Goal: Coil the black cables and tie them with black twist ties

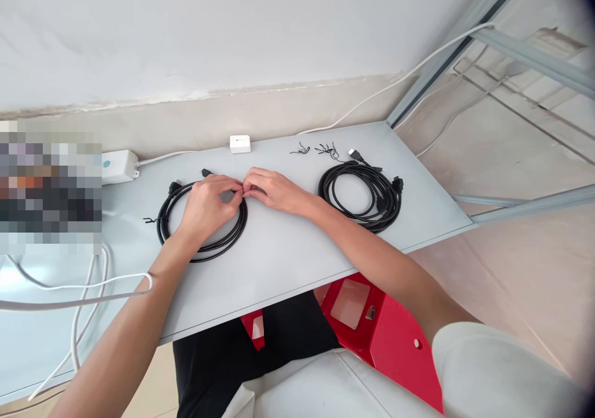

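A coiled black cable (pixel 238 231) lies on the grey table. Its plugs (pixel 175 186) stick out at the upper left of the loop, and a black twist tie (pixel 149 220) is round its left side. My left hand (pixel 210 202) reaches over the coil, thumb and fingers pinched at its upper right. Fingertip to fingertip with it, my right hand (pixel 269 188) pinches at the same spot from the right. Whatever is between the fingertips is too small and covered to make out. To the right rests a second bundle of black cable (pixel 389 210) with several connectors.
Behind the right bundle are loose black twist ties (pixel 328 151) and a smaller clump of ties (pixel 302 149). A white box (pixel 240 144) and a white power strip (pixel 119 166) stand along the wall. White cords (pixel 79 319) cross the left side. A red stool (pixel 400 343) is below.
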The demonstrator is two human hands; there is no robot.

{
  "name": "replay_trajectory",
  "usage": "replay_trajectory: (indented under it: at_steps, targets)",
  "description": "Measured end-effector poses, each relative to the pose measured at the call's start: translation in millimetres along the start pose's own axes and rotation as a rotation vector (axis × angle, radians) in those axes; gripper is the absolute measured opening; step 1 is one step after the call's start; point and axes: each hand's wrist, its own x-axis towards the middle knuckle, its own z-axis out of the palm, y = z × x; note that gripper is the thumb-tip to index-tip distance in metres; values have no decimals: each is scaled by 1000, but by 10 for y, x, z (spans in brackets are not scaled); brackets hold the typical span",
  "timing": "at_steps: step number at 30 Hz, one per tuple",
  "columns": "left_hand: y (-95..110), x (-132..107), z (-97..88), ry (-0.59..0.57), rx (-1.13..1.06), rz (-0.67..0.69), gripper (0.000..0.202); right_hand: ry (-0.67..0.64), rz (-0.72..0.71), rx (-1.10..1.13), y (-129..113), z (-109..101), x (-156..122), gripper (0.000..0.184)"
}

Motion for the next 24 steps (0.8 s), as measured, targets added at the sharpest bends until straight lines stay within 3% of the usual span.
replay_trajectory:
  at_steps: [15,24]
  targets:
    - [28,-37,-25,-93,141,58,26,-18,46,-33,-33,-26,2,12]
    - [16,-7,-46,-106,22,28,26,-9,-5,-35,-10,-10,-7,6]
